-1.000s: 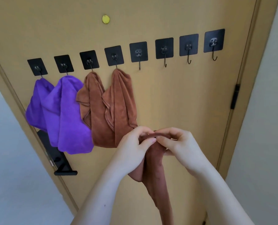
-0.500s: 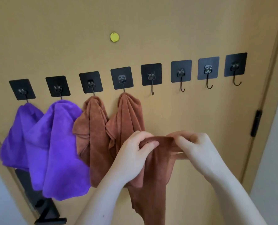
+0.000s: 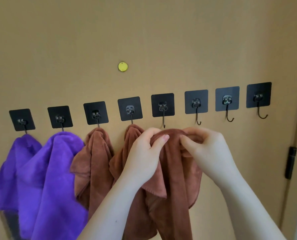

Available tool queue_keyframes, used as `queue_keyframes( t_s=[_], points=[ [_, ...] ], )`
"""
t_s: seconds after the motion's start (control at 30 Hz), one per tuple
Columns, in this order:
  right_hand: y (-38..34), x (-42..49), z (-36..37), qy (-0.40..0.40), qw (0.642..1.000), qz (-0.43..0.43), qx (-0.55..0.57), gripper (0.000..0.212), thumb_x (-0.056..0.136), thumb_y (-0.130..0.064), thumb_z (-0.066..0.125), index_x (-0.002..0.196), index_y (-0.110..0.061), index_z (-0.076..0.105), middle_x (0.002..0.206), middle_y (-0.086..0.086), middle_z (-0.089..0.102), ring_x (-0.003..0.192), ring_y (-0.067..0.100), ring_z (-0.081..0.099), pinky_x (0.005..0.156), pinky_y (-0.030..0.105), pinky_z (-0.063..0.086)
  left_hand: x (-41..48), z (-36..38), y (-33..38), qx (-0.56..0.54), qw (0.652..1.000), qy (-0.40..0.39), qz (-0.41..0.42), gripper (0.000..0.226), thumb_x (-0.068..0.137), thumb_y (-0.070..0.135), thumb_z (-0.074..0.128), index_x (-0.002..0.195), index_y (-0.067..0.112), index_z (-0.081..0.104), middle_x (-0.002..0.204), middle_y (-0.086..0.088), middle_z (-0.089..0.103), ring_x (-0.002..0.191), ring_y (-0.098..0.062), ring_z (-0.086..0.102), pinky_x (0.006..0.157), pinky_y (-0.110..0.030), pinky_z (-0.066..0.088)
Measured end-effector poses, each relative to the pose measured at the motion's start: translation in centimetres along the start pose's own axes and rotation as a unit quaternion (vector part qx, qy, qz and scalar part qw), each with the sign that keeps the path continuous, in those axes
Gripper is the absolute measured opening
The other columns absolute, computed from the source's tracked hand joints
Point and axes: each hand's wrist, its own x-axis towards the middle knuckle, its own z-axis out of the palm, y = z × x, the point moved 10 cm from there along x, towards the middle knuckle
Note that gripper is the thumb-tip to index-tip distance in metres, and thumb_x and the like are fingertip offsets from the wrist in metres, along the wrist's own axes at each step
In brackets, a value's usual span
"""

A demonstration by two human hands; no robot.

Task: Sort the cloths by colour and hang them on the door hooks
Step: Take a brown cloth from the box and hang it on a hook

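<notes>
Head view: biggest risk imo is the bunched top of the brown cloth (image 3: 173, 170) missing the tiny tip of the fifth hook (image 3: 163, 121) and sliding off — it's thick there; left hand (image 3: 142, 158) and right hand (image 3: 208, 153) both pinch that top edge, fingers curled, just below the hook.

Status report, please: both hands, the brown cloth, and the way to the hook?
Left hand and right hand both pinch brown cloth at its top edge. Cloth just under fifth hook, not yet on it. Nothing seen in the way.
</notes>
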Motion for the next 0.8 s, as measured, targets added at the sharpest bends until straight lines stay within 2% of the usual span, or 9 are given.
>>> queue_keyframes(
  t_s=[0.17, 0.23, 0.33, 0.5, 0.67, 0.8],
  points=[
    [-1.0, 2.5, -0.2, 0.05, 0.997, -0.05, -0.018, 0.011, 0.091, -0.022, 0.069, 0.09, -0.032, 0.074, 0.075, -0.012, 0.076, 0.074, 0.011, 0.075, 0.079, 0.043, 0.062, 2.4, -0.6, 1.2, -0.005, 0.998, 0.062, 0.021, 0.015, 0.102, 0.033, 0.058, 0.109, 0.028, 0.07, 0.097, 0.02, 0.07, 0.096, 0.009, 0.06, 0.081, -0.004, 0.043],
    [-1.2, 3.4, -0.1, 0.072, 0.995, -0.06, -0.02, 0.01, 0.091, -0.024, 0.068, 0.093, -0.031, 0.075, 0.075, -0.013, 0.075, 0.078, 0.01, 0.074, 0.08, 0.041, 0.061, 3.2, -0.9, 1.4, 0.004, 0.996, 0.086, 0.028, 0.014, 0.102, 0.033, 0.058, 0.108, 0.028, 0.07, 0.098, 0.018, 0.071, 0.097, 0.006, 0.062, 0.085, -0.011, 0.046],
    [-1.7, 4.0, 0.1, 0.106, 0.989, -0.077, -0.066, 0.007, 0.093, -0.025, 0.066, 0.095, -0.028, 0.072, 0.073, -0.014, 0.07, 0.078, 0.003, 0.067, 0.074, 0.024, 0.051, 4.2, -1.3, 1.6, 0.03, 0.992, 0.114, 0.045, 0.012, 0.102, 0.03, 0.058, 0.107, 0.028, 0.069, 0.101, 0.017, 0.069, 0.1, 0.003, 0.061, 0.09, -0.019, 0.047],
    [-2.0, 4.3, 1.1, 0.161, 0.975, -0.11, -0.104, 0.015, 0.096, -0.02, 0.062, 0.107, -0.02, 0.072, 0.082, -0.008, 0.069, 0.085, 0.017, 0.066, 0.079, 0.034, 0.051, 5.2, -1.3, 1.7, 0.098, 0.982, 0.136, 0.084, 0.011, 0.103, 0.028, 0.056, 0.106, 0.027, 0.067, 0.103, 0.017, 0.067, 0.101, -0.002, 0.06, 0.093, -0.029, 0.05],
    [-0.6, 5.1, 2.0, 0.151, 0.979, -0.1, -0.097, 0.017, 0.093, -0.022, 0.066, 0.109, -0.023, 0.072, 0.081, -0.015, 0.068, 0.084, 0.011, 0.066, 0.079, 0.03, 0.049, 5.2, -1.1, 1.8, 0.168, 0.967, 0.146, 0.123, 0.005, 0.104, 0.025, 0.055, 0.109, 0.024, 0.058, 0.104, 0.013, 0.064, 0.095, -0.004, 0.058, 0.083, -0.028, 0.05],
    [-0.1, 5.2, 2.2, 0.15, 0.979, -0.103, -0.089, 0.019, 0.092, -0.025, 0.07, 0.11, -0.026, 0.063, 0.077, -0.013, 0.065, 0.081, 0.009, 0.063, 0.074, 0.027, 0.046, 5.0, -0.2, 2.2, 0.25, 0.94, 0.148, 0.177, 0.011, 0.104, 0.019, 0.054, 0.112, 0.02, 0.061, 0.113, 0.004, 0.057, 0.085, -0.015, 0.062, 0.07, -0.03, 0.052]
  ],
)
